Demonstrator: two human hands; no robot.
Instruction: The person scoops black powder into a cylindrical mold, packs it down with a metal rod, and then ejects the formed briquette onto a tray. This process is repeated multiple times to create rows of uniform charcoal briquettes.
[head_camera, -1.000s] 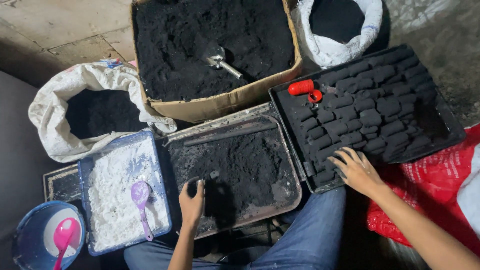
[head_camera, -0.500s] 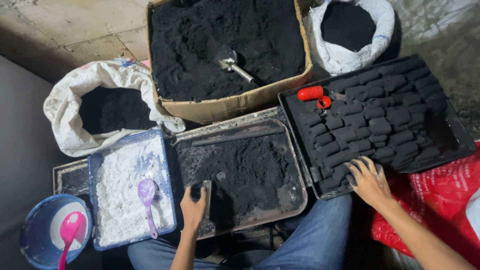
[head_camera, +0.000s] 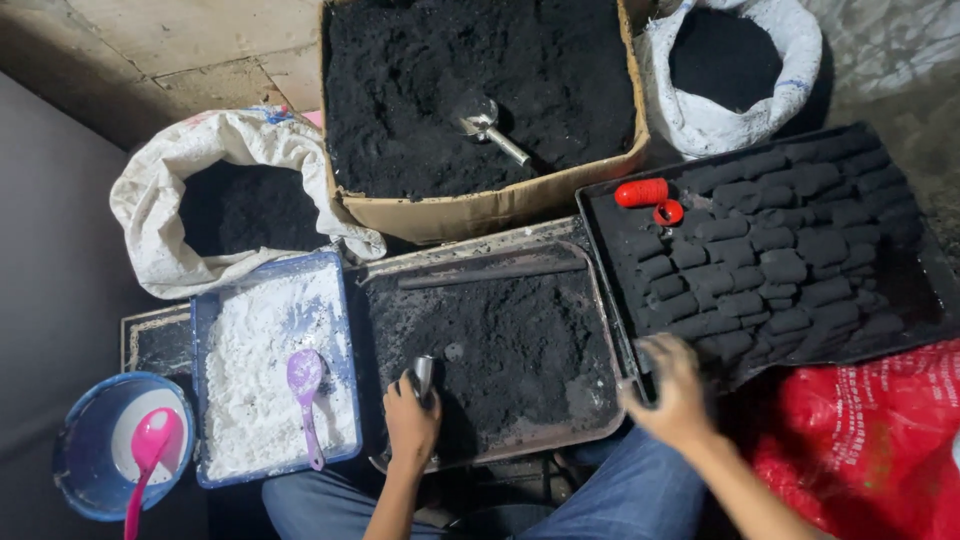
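My left hand (head_camera: 410, 418) grips a small metal tube (head_camera: 424, 372) at the near left corner of a metal tray (head_camera: 600, 330) that holds black powder. My right hand (head_camera: 672, 385), blurred, hovers with spread fingers over the near left corner of a black tray (head_camera: 600, 215). That tray carries several rows of pressed black briquettes (head_camera: 775, 262). A red cylinder (head_camera: 641, 192) and a red cap (head_camera: 668, 212) lie at its far left.
A cardboard box (head_camera: 480, 212) of black powder with a metal scoop (head_camera: 485, 125) stands behind. White sacks of black powder sit at left (head_camera: 165, 215) and far right (head_camera: 740, 125). A blue tray (head_camera: 340, 300) holds white powder and a purple spoon (head_camera: 305, 385). A blue bowl (head_camera: 75, 465) holds a pink spoon. A red bag (head_camera: 870, 440) lies at right.
My right hand has drawn back from the briquettes toward the tray's near left corner. My left hand stays on the metal tube. The view has shifted, with everything sliding to the right.
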